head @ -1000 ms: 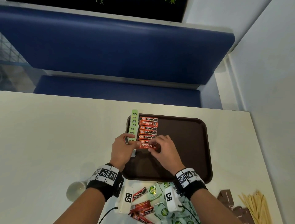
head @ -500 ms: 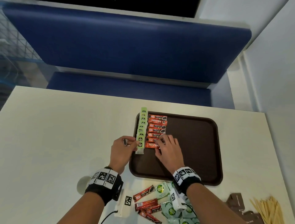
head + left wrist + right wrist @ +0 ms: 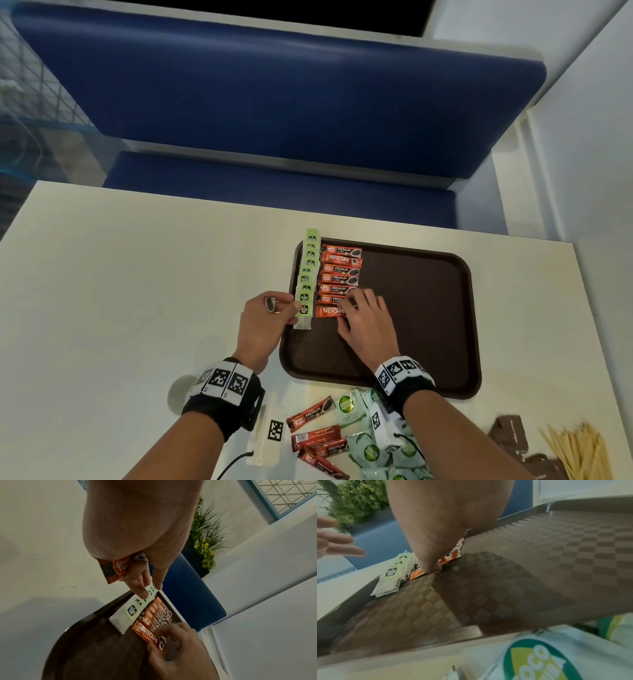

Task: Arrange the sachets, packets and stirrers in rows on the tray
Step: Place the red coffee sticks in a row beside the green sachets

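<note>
Dim, soft light; wrist views blurred, edge-warped.

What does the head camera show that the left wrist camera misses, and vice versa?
Head only: pale wooden stirrers and loose green-and-white sachets beside the brown plastic tray. Left wrist only: a green potted plant and the label of the red sachet the left hand grips. Both: that tray, its row of red coffee sachets, the right hand pinching the nearest sachet.
</note>
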Tool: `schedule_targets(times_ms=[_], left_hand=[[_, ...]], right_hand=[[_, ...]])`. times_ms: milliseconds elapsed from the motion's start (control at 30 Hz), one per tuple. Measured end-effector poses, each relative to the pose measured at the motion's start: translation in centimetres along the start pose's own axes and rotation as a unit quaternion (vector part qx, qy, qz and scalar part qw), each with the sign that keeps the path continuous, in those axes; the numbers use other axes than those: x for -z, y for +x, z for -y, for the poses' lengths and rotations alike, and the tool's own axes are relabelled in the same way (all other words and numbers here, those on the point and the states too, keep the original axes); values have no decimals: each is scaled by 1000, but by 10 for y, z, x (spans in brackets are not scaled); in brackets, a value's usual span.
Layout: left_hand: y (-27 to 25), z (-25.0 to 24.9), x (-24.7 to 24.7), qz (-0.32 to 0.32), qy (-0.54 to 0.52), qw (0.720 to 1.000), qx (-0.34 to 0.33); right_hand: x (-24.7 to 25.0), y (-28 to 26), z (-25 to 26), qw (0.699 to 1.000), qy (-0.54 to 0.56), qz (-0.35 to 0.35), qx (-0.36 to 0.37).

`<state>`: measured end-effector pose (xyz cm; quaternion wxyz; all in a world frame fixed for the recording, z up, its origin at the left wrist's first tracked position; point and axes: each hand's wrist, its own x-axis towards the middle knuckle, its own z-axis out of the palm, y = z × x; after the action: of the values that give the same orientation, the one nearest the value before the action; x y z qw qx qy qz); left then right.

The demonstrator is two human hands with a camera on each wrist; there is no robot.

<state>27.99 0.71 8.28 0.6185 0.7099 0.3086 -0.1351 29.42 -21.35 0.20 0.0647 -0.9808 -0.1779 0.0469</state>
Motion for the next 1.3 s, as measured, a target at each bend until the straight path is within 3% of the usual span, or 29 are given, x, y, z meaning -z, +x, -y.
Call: schedule_targets(times_ms=[367,467,533,600,700,833,967,1033,1100,1133,1200,1300], left_hand=[[0,-2,2,-1,4,1000,10],[1,-1,1,2,5,1000,17],[2,-1,-1,4,1,999,34],[5,0,-4,17,-8,998,68],[8,1,-12,43,-68,991,104],[8,-2,-23,66,-128,985,94],[3,-12,-28,95,-133,984,66],[0,-17,-28,121,-142,981,56],[-2,-22,-28,150,-158,975,51],[-3,-25,-29,166,-172,970,50],[-5,-30,-32,188,-191,962,49],[-10,-36,-41,216,-193,957,24]], right_hand=[[2,3,-1,999,30,-18,4],[4,-2,-3,991,112,-29,-59],[6,-8,-3,954,237,-47,-178],[5,-14,-3,895,341,-64,-280],[3,-18,-1,847,410,-53,-334],[5,-18,5,836,430,-41,-338],[17,-22,16,821,443,-80,-351],[31,-22,23,781,530,-53,-324],[56,-20,29,706,650,29,-280],[68,-18,31,683,683,66,-251],[84,-16,32,683,696,86,-207],[93,-16,26,686,699,58,-195]])
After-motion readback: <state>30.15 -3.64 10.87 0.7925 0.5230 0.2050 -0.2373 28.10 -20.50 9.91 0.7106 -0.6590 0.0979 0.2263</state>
